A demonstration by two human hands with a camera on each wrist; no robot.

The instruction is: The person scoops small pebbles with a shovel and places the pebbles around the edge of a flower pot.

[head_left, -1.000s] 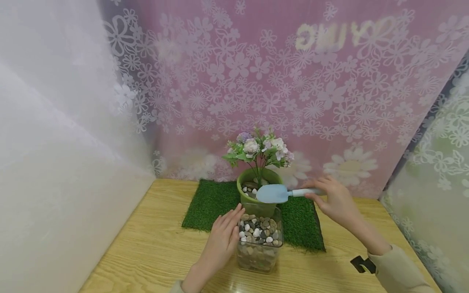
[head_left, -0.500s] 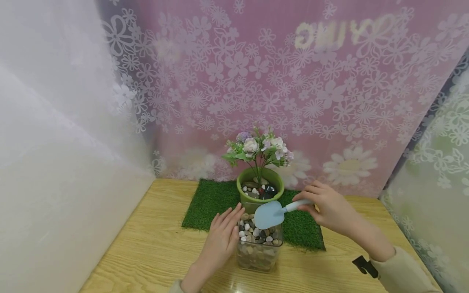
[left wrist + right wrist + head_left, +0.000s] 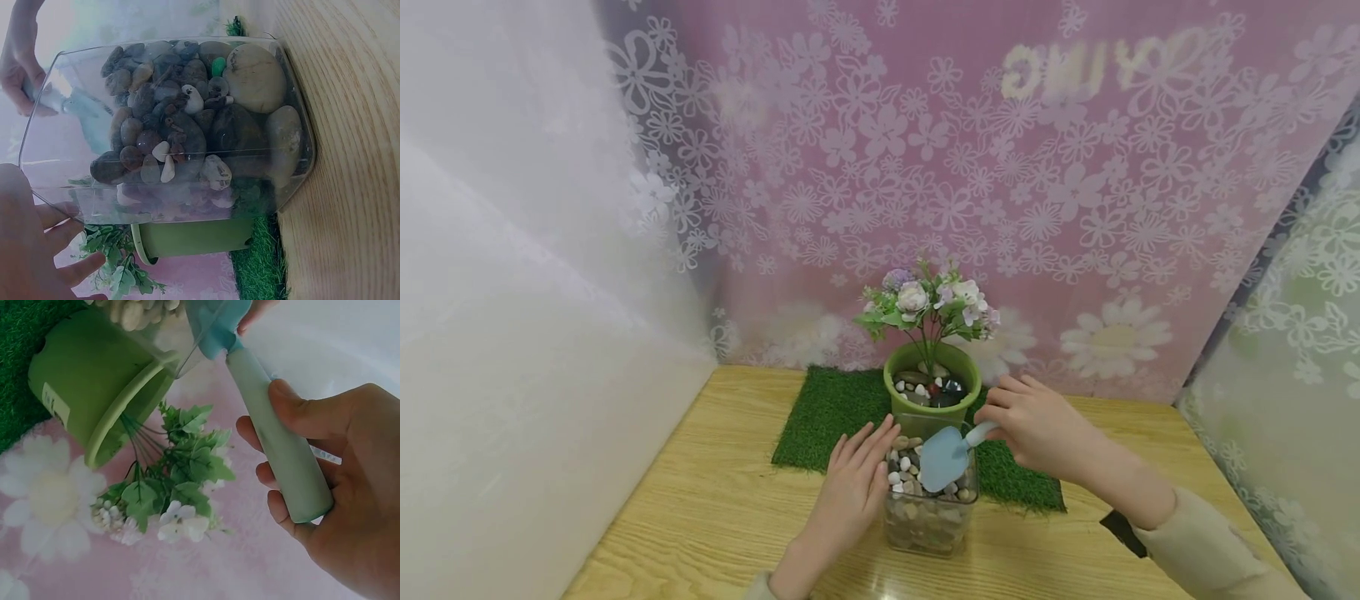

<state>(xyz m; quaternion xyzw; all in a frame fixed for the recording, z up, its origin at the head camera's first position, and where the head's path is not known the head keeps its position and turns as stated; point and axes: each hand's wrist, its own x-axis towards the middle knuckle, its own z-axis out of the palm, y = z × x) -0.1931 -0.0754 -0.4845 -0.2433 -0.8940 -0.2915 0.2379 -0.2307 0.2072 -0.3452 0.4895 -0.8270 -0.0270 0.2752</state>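
Note:
My right hand [image 3: 1037, 425] grips the pale handle [image 3: 281, 447] of a small light-blue garden trowel [image 3: 943, 460], thumb on one side and fingers curled round the other. The trowel's blade points down into a clear square container [image 3: 925, 533], right at the pebbles [image 3: 904, 479] heaped inside. Seen through the wall in the left wrist view, the blade [image 3: 94, 125] is by the top of the stones. My left hand [image 3: 853, 487] rests with straight fingers against the container's left rim. Directly behind stands a green flowerpot [image 3: 970, 375] with stones in it.
Artificial white and purple flowers [image 3: 913, 298] rise from the pot. A green turf mat [image 3: 831, 417] lies under the pot on the wooden table [image 3: 700, 517]. Flower-printed pink fabric [image 3: 850, 167] hangs behind, and a pale sheet [image 3: 535, 292] borders the left side.
My right hand has brought the trowel from over the flowerpot's front rim forward and down into the clear container, tilting its blade downward. The left hand has stayed at the rim.

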